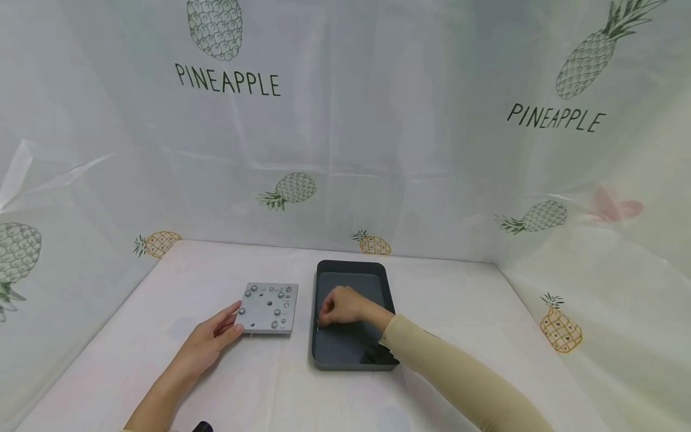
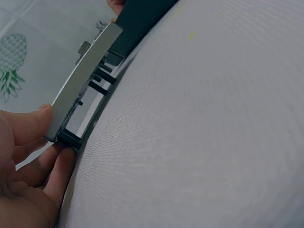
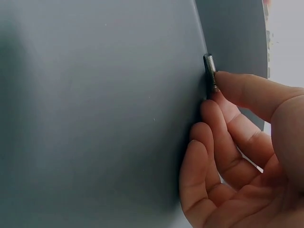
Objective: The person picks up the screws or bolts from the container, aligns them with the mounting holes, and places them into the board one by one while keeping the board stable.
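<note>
A square silver metal plate (image 1: 259, 318) with several bolts and holes is on the table, left of the tray. My left hand (image 1: 209, 341) grips its near left corner, the thumb against the edge and the other fingers low beside it. Dark screw shanks (image 2: 98, 88) project beneath the plate in the left wrist view. Inside the dark grey tray (image 1: 353, 367), my right hand (image 1: 343, 305) pinches a small threaded screw (image 3: 210, 66) between thumb and index finger. The screw is at the foot of the tray's left wall; its lower end is partly hidden by the fingertips.
A white cloth covers the table (image 1: 453, 336), and a pineapple-print curtain (image 1: 378, 132) hangs behind and at both sides. A dark patch, unclear in kind, shows in the tray's near right corner. Part of a black object (image 1: 202, 426) appears at the bottom edge.
</note>
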The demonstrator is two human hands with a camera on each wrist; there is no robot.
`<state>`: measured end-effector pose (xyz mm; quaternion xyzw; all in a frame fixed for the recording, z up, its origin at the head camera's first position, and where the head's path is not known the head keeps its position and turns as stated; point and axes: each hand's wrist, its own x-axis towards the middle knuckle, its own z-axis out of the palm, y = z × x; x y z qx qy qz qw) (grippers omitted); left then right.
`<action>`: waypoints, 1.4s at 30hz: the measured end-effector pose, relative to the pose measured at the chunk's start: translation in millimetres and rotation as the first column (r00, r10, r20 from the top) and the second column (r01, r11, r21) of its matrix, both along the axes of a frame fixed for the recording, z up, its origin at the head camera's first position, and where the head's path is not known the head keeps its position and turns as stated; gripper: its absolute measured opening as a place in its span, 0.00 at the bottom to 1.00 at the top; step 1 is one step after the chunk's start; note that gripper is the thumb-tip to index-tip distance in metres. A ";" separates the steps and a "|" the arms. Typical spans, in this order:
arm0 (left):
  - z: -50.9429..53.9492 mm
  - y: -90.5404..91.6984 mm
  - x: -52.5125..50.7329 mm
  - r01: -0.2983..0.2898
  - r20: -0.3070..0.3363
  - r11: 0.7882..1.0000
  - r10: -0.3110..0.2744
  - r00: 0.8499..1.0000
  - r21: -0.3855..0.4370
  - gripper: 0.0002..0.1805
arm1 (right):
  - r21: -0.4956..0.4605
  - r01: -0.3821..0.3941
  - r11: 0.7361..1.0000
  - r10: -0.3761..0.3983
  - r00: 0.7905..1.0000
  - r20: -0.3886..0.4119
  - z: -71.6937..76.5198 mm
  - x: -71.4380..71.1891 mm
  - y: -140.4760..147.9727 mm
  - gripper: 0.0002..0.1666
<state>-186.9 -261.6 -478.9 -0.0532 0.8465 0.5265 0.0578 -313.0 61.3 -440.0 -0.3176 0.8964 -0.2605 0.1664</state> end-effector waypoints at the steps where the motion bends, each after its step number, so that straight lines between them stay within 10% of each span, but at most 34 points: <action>1: -0.1 0.1 0.0 -0.001 -0.001 1.000 0.001 1.000 0.000 0.40 | 0.001 -0.004 1.000 0.004 1.000 0.003 0.2 -0.5 0.0 0.07; 42: -1.8 0.9 -0.5 -0.006 -0.024 1.000 0.006 1.000 0.008 0.39 | 0.108 0.036 0.994 -0.029 0.997 -0.066 9.1 -2.8 -8.9 0.10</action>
